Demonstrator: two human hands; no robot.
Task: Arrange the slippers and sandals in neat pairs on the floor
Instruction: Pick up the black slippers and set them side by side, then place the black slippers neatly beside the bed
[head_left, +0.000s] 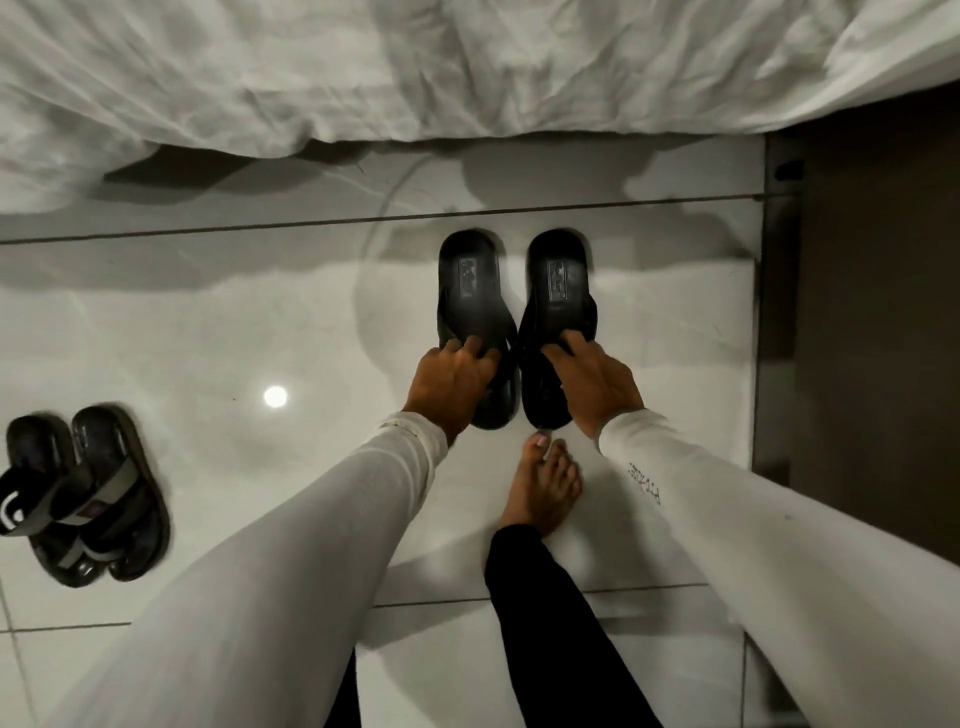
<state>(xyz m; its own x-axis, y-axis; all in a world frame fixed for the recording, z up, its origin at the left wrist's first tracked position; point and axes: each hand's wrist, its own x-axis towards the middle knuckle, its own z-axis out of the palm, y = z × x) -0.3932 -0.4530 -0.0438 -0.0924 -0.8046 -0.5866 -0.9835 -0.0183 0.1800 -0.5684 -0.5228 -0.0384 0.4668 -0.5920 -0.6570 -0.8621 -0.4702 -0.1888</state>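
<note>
Leg and foot: a black trouser leg rises from the bottom centre, ending in a bare foot flat on the floor, toes just below the black slippers.
Sleeves: two white sleeves run up from the lower corners toward mid-frame; the right one carries small dark lettering near the wrist.
Left hand: grip closed on the strap of the left black slipper, fingers curled over its lower half.
Right hand: grip closed on the strap of the right black slipper, fingertips pressed onto the upper.
Black slippers: centre of the frame, side by side, nearly touching at the straps, both pointing the same way.
Sandals: at the left edge, a strapped dark pair lying close together, partly overlapping, well apart from the slippers.
Floor: glossy pale tiles with a round light reflection left of centre.
Bed: rumpled white bedding fills the top of the frame.
</note>
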